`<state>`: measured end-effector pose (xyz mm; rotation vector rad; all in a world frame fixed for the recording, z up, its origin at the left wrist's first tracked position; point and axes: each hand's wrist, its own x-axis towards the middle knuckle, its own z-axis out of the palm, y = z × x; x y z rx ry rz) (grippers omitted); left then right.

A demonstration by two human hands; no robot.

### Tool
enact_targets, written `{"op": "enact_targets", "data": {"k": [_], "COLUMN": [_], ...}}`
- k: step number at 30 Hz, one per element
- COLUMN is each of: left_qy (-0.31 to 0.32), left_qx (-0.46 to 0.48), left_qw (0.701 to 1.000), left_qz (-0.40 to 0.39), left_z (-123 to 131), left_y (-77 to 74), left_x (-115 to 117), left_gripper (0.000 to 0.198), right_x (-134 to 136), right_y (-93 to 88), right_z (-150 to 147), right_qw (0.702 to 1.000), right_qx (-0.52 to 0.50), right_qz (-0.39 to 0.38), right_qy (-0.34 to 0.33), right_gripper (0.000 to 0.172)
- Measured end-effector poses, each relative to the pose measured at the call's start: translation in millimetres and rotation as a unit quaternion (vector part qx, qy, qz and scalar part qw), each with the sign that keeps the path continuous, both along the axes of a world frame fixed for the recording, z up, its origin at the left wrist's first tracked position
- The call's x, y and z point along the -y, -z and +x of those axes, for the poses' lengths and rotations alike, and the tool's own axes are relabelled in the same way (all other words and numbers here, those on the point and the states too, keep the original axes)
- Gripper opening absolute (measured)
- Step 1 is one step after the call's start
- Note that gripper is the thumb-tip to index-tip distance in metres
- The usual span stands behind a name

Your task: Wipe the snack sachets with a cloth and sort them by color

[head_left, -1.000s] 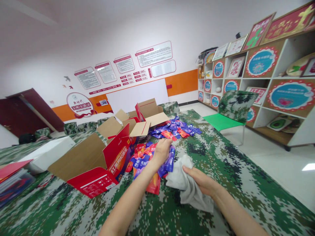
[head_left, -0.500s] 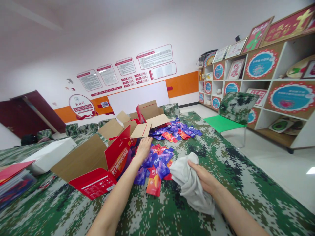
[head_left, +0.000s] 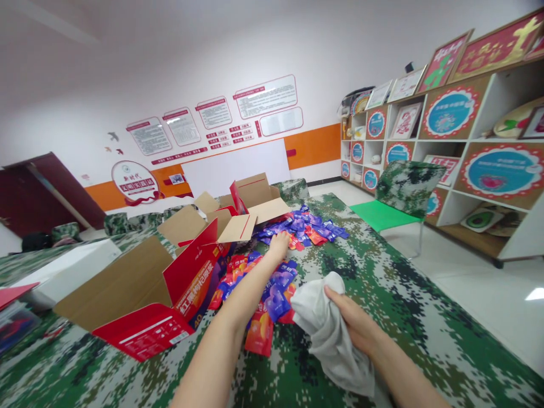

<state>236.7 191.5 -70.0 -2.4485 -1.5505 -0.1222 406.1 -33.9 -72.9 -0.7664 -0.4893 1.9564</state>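
Left arm (head_left: 241, 314) stretched far forward, left hand (head_left: 279, 245) curled over, right arm (head_left: 403, 368) angled inward, right hand (head_left: 357, 321) nearer, gripping

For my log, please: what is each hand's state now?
Left hand: by the far sachets; grip cannot be told.
Right hand: closed on the cloth.

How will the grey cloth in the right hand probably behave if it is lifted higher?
The grey cloth is likely floppy, since it bunches in soft folds beside the right hand. It seems light: one hand holds it by a pinched part. It should hardly roll, having no round, firm shape.
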Motion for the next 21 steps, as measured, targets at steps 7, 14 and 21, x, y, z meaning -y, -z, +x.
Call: {"op": "enact_targets", "data": {"k": [7,14,21], "left_qy": [0.036,0.022,-0.041], "left_qx": [-0.026,-0.018,0.047], "left_qw": [0.998,0.999,0.998], "left_qz": [-0.043,-0.043,0.013], "left_z": [14,28,37], "left_y": [21.0,18.5,-15.2], "left_x": [-33,-7,58], "left_gripper": [0.041,0.019,0.027], "right_x": [-1,-1,-10], "right_y": [-1.8,-0.8,8.0], "right_z": [0,0,8], "right_qw": [1.0,1.0,0.996], "right_qx": [-0.017,-0.008,0.039], "right_qz": [0.0,-0.004,0.015], "right_qy": [0.008,0.022,0.08], "right_gripper": [0.047,0.042,0.04]}}
